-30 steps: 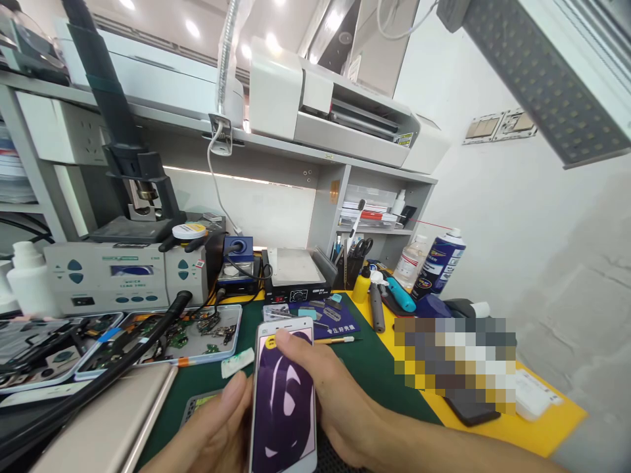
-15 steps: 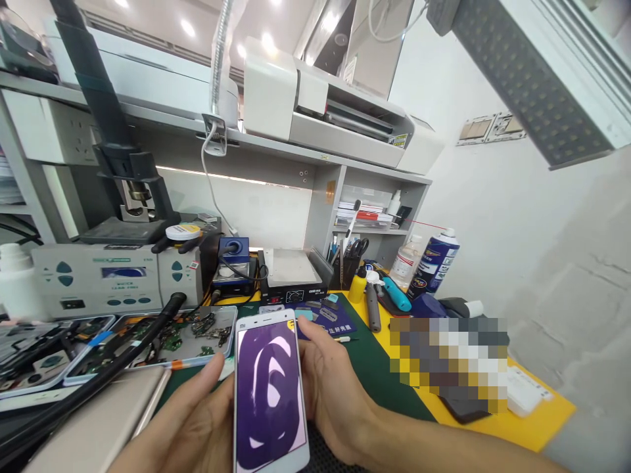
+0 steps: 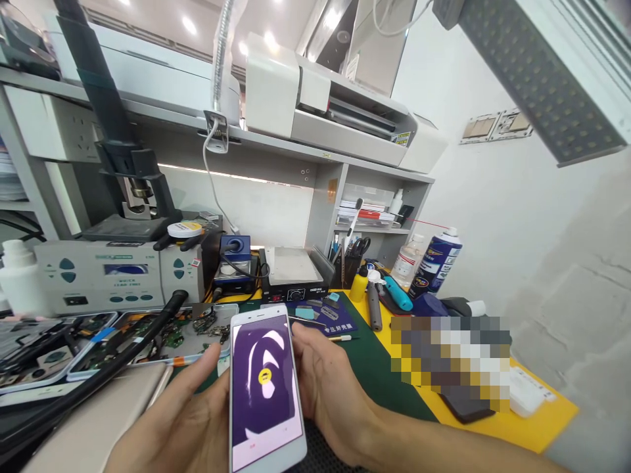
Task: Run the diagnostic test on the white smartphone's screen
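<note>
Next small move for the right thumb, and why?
Probably bring the right thumb over the yellow icon: the icon sits mid-screen on the lit white phone, which the left hand and right hand hold between them, and that thumb is off the glass.

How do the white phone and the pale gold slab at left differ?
The white phone is held between the left hand and right hand; the pale gold slab lies to their left. The white phone shows a purple picture; the pale gold slab's visible face is plain. Both look flat.
</note>
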A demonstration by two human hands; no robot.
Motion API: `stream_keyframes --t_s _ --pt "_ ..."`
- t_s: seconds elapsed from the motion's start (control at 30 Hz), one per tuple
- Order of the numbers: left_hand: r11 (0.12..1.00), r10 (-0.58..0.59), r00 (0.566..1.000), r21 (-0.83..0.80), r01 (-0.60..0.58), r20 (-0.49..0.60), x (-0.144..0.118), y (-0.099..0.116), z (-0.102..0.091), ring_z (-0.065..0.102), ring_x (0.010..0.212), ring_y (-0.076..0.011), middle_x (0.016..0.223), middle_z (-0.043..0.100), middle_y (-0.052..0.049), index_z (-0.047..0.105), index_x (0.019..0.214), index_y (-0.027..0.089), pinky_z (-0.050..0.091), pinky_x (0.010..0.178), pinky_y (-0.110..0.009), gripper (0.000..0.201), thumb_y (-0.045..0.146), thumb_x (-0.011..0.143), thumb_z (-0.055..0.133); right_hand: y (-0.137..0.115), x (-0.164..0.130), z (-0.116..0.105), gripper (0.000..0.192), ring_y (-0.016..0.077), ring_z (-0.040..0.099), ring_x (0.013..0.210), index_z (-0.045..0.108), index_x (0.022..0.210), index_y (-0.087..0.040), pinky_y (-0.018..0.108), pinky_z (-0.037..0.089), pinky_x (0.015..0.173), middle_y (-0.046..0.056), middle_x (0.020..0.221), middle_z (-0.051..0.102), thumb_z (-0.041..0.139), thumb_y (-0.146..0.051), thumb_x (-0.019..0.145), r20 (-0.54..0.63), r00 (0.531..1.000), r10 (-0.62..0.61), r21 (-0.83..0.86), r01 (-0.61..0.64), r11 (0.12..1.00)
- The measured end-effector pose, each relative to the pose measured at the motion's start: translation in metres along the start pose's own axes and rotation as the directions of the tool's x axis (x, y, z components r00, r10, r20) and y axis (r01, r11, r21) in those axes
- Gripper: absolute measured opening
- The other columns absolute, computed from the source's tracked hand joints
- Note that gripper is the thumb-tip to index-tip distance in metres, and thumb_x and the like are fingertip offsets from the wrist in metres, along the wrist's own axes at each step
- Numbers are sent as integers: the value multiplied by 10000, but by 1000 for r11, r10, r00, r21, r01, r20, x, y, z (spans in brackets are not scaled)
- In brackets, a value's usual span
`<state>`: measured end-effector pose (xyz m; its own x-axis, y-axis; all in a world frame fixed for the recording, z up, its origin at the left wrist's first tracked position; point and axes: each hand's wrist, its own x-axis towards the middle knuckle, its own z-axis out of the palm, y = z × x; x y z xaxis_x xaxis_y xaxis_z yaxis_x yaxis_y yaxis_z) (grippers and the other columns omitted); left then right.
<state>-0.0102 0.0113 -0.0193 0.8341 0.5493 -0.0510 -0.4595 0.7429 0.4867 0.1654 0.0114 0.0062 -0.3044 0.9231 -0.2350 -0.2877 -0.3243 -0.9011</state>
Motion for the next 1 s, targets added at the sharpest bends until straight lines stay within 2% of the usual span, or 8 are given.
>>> stream_keyframes --t_s 0.07,0.13,0.2,0.33,0.47,0.63,0.8,1.0 --pt "1000 -11 1000 -21 11 11 0 0 -2 725 965 -328 1068 768 -136 623 1370 238 546 845 -468 651 663 937 387 2 -1 1 310 170 616 660 654 979 -169 287 452 649 25 766 657 607 -452 863 25 999 -36 -14 36 999" --pt "1000 1 1000 -13 -1 0 1 0 -3 722 968 -332 1073 770 -135 587 1407 238 554 836 -479 654 655 940 398 4 -1 1 260 171 634 720 654 1008 -169 317 480 753 20 790 672 698 -305 791 50 996 -75 -40 77 996" --pt "999 32 999 24 -32 -11 1 -1 -1 717 970 -339 1086 768 -133 553 1437 247 563 810 -492 632 626 952 410 5 -1 1 269 181 646 780 657 1030 -168 346 484 820 28 826 688 712 -236 775 76 990 -116 -78 122 989" --pt "995 58 995 83 -51 -79 0 -2 11 715 950 -339 1071 770 -140 492 1481 212 578 765 -479 633 574 964 438 6 0 -2 237 176 638 750 662 1022 -173 344 487 787 24 803 685 674 -227 791 92 988 -124 -105 133 985" --pt "992 78 984 115 -60 -160 -1 -1 17 718 900 -334 1064 764 -150 430 1512 196 580 712 -462 655 557 966 442 4 0 -4 318 150 624 695 647 994 -177 298 484 725 10 805 685 636 -118 682 146 986 -80 -73 92 993" --pt "991 94 969 115 -69 -229 -2 0 8 713 813 -320 1050 757 -153 408 1514 216 588 648 -465 684 575 939 495 -4 2 -2 483 130 605 683 602 985 -174 239 457 659 -17 795 677 683 -38 529 209 978 -18 -71 33 997" --pt "993 109 952 83 -89 -285 -1 -3 8 705 780 -326 1016 751 -146 416 1500 206 581 584 -445 734 601 896 552 -4 3 -1 640 126 612 687 568 1074 -187 225 462 628 -30 828 679 741 -19 481 256 967 -5 -77 26 997" --pt "993 116 949 69 -100 -293 1 -2 16 697 812 -332 979 749 -139 479 1454 192 544 563 -382 798 617 807 674 -1 3 -2 608 127 615 668 558 1090 -191 227 455 620 -31 806 669 671 -23 518 270 963 -24 -49 38 998"
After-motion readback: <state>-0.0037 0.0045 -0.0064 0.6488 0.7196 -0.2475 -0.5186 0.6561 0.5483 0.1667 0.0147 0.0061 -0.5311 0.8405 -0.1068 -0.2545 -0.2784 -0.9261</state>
